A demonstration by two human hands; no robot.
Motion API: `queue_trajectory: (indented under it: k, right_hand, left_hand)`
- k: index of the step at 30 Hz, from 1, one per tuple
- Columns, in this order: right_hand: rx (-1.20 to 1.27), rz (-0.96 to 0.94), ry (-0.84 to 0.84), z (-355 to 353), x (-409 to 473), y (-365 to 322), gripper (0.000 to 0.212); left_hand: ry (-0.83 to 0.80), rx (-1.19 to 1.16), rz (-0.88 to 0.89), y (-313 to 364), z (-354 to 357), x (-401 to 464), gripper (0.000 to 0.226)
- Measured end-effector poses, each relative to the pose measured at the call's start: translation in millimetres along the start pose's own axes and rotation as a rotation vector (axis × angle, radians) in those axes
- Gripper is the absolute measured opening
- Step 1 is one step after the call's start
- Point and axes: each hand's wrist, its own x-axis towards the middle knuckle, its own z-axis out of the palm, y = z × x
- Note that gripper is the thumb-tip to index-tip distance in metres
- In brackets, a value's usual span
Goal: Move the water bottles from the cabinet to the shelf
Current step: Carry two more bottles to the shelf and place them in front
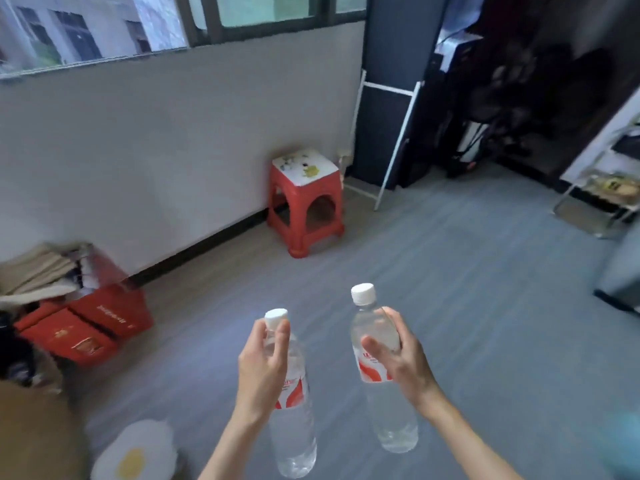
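Bottles, two, clear plastic, white caps, red-and-white labels, both upright and held in the air over the grey floor [467, 306].

Left bottle [294, 427]: gripped near the neck by the left hand [263, 368]; fingers [280, 341] curled round the shoulder just under the cap, thumb on the near side. The body hangs below the hand, label partly covered by the palm.

Right bottle [377, 327]: gripped at mid-body by the right hand [401, 358]; thumb across the front above the label, the other fingers wrapped round the far side. Cap stands higher than the left bottle's cap. The two bottles are near each other but apart.

Shelf [595, 199]: white metal frame, far right edge, well apart from both hands; something yellowish lies on a lower tier, too blurred to identify.

Stool [304, 206]: red plastic, white speckled top, standing against the white wall [156, 150].

Boxes [86, 327]: red cardboard, at left by the wall, with folded beige material stacked on top.

Round item [135, 452]: white with yellow centre, lower left on the floor.

Windows along the upper wall; a dark panel with a white frame leans in the corner beyond the stool.
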Motion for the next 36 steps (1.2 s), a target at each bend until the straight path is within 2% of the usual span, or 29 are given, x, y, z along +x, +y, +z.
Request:
queue_trajectory:
  k: [9,15,18,23,27,29,32,36]
  right_hand:
    - [0.105,0.044,0.419,-170,50,35,0.048]
    - [0.105,0.095,0.603,-280,137,47,0.059]
    - [0.088,0.121,0.658,-339,192,40,0.065]
    - [0.126,0.117,0.783,-435,267,27,0.067]
    - [0.168,0.12,0.861,-512,315,22,0.049]
    - [0.176,0.112,0.887,-552,340,25,0.051]
    - [0.162,0.127,0.886,-610,383,33,0.063]
    - [0.092,0.11,0.825,-698,451,47,0.067]
  left_hand:
    - [-0.448,0.1,0.217,66,215,49,0.022]
    - [-0.546,0.095,0.332,102,364,121,0.046]
    - [-0.59,0.085,0.384,139,437,162,0.05]
    - [-0.713,0.1,0.519,207,556,217,0.038]
    - [-0.815,0.096,0.57,249,644,244,0.033]
    - [-0.833,0.075,0.583,264,690,258,0.038]
    - [-0.845,0.068,0.593,285,760,278,0.041]
    - [-0.818,0.088,0.582,325,863,305,0.032]
